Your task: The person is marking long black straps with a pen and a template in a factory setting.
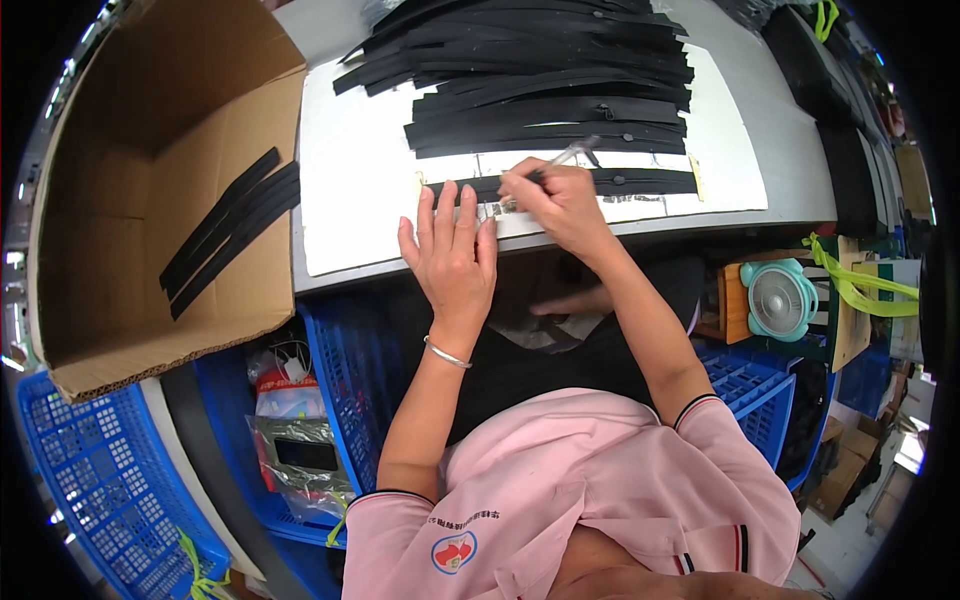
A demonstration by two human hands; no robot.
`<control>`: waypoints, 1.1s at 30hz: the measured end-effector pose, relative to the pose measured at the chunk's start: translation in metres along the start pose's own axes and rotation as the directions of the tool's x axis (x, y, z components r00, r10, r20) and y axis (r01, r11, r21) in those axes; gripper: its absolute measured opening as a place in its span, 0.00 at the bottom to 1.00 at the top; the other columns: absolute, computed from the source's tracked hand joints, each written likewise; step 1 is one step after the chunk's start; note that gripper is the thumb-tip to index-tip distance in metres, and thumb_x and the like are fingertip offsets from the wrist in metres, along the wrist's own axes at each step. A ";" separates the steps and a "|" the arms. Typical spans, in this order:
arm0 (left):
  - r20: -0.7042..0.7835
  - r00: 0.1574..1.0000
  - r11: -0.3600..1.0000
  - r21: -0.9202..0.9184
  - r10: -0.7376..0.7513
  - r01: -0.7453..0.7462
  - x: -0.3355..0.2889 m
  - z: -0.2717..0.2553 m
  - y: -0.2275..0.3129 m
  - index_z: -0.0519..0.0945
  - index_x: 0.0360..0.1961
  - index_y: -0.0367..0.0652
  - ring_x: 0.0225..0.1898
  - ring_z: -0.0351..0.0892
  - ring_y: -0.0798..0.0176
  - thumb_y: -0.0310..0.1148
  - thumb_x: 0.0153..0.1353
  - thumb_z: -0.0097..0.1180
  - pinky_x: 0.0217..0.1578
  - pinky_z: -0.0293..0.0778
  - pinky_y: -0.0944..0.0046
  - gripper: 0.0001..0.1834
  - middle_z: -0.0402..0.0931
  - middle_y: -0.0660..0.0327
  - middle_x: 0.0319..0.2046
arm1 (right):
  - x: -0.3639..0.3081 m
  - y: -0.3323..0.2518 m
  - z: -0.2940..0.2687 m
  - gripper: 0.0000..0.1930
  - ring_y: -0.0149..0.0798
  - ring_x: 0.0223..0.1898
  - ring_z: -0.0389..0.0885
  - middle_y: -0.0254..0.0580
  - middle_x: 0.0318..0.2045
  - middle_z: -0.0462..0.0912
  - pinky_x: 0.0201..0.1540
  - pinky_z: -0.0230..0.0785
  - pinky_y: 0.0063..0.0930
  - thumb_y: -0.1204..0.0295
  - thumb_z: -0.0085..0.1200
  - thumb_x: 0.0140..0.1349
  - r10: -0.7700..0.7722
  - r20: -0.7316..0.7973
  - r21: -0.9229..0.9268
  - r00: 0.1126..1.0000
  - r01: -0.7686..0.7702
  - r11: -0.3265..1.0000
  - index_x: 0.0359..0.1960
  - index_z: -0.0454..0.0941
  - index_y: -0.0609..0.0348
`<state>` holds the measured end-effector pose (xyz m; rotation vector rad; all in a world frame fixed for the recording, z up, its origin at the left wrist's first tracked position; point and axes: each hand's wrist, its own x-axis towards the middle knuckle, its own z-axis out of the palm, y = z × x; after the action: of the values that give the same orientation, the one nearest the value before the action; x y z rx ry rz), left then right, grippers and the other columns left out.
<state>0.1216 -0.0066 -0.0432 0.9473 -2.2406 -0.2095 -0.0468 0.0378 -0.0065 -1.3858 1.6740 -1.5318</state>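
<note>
A long black zipper-like strip (650, 182) with a small slider lies across a white board (360, 225) in front of me. My left hand (455, 262) rests flat on its left part, fingers stretched out and spread. Gripped in my right hand (568, 208) is a pen (574, 151) with a clear barrel, tilted over the middle of the strip; its tip is hidden by my fingers. Small dark marks show on the board along the strip's near side. Beyond it, a pile of similar black strips (540, 60) covers the far part of the board.
An open cardboard box (100, 290) stands at the left with several black strips (235, 230) inside. Blue plastic baskets (110, 470) sit below the table on the left, and another blue basket (750, 395) at the right. A turquoise fan (780, 300) is at the right.
</note>
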 end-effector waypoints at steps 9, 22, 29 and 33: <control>0.007 1.000 1.000 0.021 -0.015 0.014 0.000 -0.001 0.001 0.82 0.63 0.46 0.73 0.65 0.50 0.34 0.69 0.62 0.73 0.50 0.41 0.22 0.76 0.58 0.65 | -0.010 0.010 -0.072 0.11 0.31 0.28 0.83 0.36 0.28 0.88 0.33 0.72 0.26 0.71 0.60 0.68 -0.047 -0.330 -0.307 0.943 -0.060 0.950 0.29 0.85 0.65; 0.033 0.999 1.000 0.012 -0.009 0.009 0.002 -0.004 0.002 0.81 0.63 0.44 0.73 0.65 0.47 0.36 0.68 0.63 0.72 0.49 0.38 0.23 0.75 0.54 0.66 | -0.007 0.028 -0.071 0.13 0.39 0.26 0.79 0.32 0.28 0.88 0.35 0.67 0.31 0.69 0.63 0.65 -0.180 -0.235 -0.458 0.955 0.054 0.887 0.23 0.82 0.61; -0.019 0.997 0.958 -0.277 0.070 -0.072 0.032 0.013 0.051 0.85 0.54 0.41 0.64 0.74 0.48 0.31 0.64 0.65 0.68 0.60 0.46 0.17 0.79 0.55 0.59 | -0.006 0.028 -0.071 0.12 0.38 0.25 0.78 0.31 0.29 0.89 0.33 0.65 0.33 0.70 0.63 0.64 -0.289 -0.173 -0.549 0.941 0.152 0.822 0.22 0.82 0.60; 0.014 0.998 0.903 -0.427 0.061 -0.049 0.045 0.033 0.067 0.87 0.40 0.40 0.47 0.78 0.54 0.26 0.58 0.69 0.54 0.68 0.54 0.08 0.82 0.60 0.43 | -0.008 0.032 -0.072 0.10 0.39 0.25 0.78 0.31 0.29 0.88 0.33 0.65 0.32 0.71 0.63 0.64 -0.280 -0.178 -0.524 0.943 0.150 0.839 0.24 0.83 0.59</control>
<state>0.0389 0.0074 -0.0179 0.6440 -2.1152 -0.6621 -0.1168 0.0728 -0.0195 -1.7544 2.2625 -1.4954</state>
